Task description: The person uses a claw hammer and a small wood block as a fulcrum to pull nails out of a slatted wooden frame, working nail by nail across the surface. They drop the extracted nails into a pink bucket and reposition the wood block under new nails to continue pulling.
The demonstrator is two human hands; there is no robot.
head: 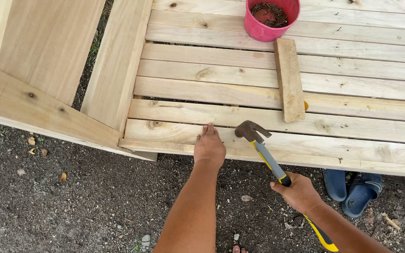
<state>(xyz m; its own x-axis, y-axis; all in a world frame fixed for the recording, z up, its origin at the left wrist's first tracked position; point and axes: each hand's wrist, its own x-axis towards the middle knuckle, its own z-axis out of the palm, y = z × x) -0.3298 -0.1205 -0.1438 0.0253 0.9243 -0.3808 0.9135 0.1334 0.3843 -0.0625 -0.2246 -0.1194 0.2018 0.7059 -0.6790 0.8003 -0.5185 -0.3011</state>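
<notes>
From the head view, the left hand [209,146] lies flat and open on the near plank [305,145] of the wooden frame, fingers pressed at its far edge, while the right hand [300,192] is closed around the hammer [268,159], whose head hangs just right of those fingers. To strike well, I think the fingers should stay beside the nail spot, not under the head, and the first blows should be light and straight; the pink bucket [263,29] of nails stands far, beyond a loose short board [289,79]

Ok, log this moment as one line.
left hand flat on slatted wooden frame | right hand holds claw hammer, head over slat | pink nail bucket and loose block on slats
</notes>
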